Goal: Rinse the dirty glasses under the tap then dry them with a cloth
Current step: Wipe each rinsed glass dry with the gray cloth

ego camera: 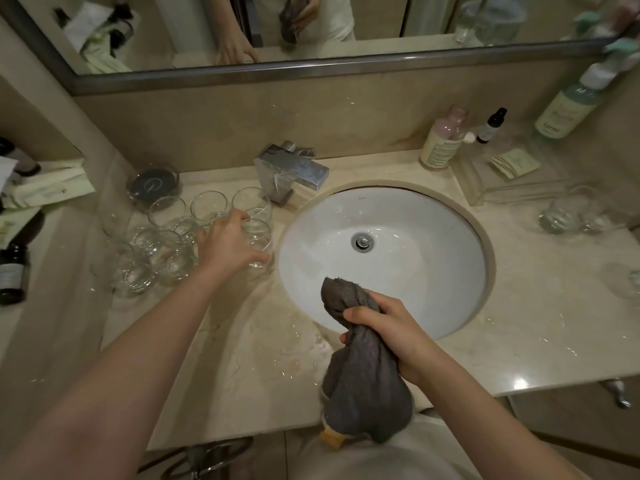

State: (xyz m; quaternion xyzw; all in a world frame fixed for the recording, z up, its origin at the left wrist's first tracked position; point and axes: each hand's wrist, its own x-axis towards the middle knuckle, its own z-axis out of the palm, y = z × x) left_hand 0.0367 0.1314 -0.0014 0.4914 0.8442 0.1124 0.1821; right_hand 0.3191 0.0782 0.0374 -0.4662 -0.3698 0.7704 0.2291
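The left hand is curled around one clear glass that stands on the counter just left of the sink, at the near edge of a group of glasses which is further left of the sink. The right hand grips a grey cloth bunched in its fist, over the front rim of the sink, with most of the cloth hanging down toward the person. The tap is behind the sink, at its left side, and no water is visible running from it. Some more glasses stand right of the sink, beside a clear tray; I cannot tell if they are already dried. I judge that the step now is to take this glass from the group and bring it to the sink. To do it well, the hand should lift the glass straight up first, because the neighbours are touching or very near and could knock together. The counter in front of the sink looks wet, so a firm hold around the wall of the glass is safer than a pinch on the rim. The cloth should stay away from the basin, so it stays dry for wiping.
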